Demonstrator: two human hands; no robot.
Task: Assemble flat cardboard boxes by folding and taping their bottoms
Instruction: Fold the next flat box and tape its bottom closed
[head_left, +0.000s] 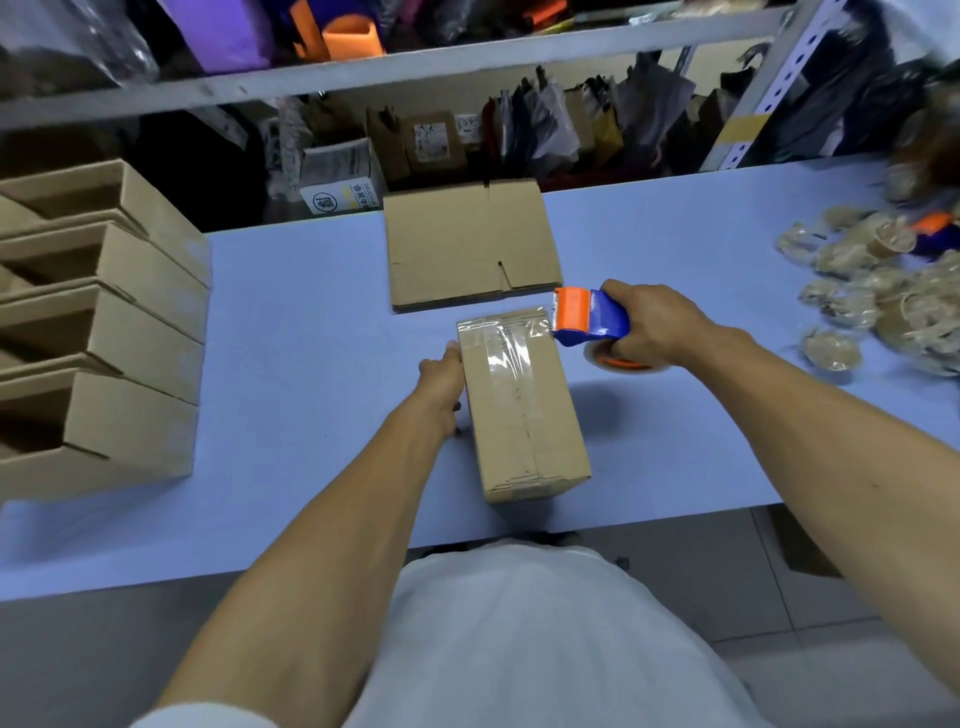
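Observation:
A folded-up cardboard box stands bottom-up in the middle of the blue table. Clear tape runs along its centre seam and across its far end. My left hand presses against the box's left side near the far corner. My right hand grips a blue and orange tape dispenser just off the box's far right corner, and a strip of tape stretches from the dispenser to the box. A stack of flat cardboard boxes lies on the table beyond it.
Several assembled open boxes are stacked on their sides at the table's left. A heap of crumpled tape scraps and empty rolls lies at the right. Shelves with packages stand behind the table.

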